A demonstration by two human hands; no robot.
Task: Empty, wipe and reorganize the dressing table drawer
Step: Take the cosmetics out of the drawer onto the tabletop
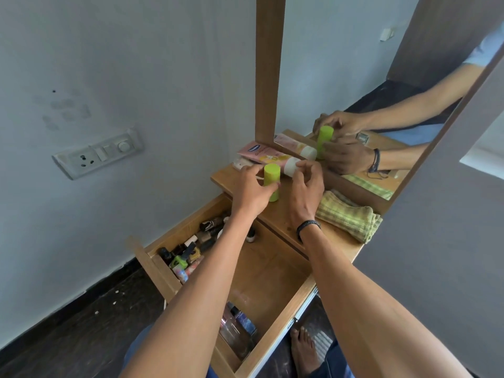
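Up on the wooden tabletop [223,180], a person's left hand [252,192] wraps its fingers round the lower half of a lime-green cylindrical plastic container [272,174] standing upright. The right hand [305,189] hovers just beside it, fingers loosely curled and apparently holding nothing. Whether its fingertips touch the white cap of the pink squeeze tube [268,155] lying behind cannot be told. The container looks light, rigid and smooth-sided, so probably slippery. A grip round the middle of the body, rather than the top, should keep it from tipping. A folded green-checked cloth [349,216] lies on the tabletop to the right, before the wood-framed mirror [354,77]. Below, the open wooden drawer [272,274] is not yet emptied: a cluster of small nail-polish bottles [191,252] crowds its left side, and a clear glass bottle [237,327] lies near the front. These look fragile and are probably best lifted one at a time by the body.
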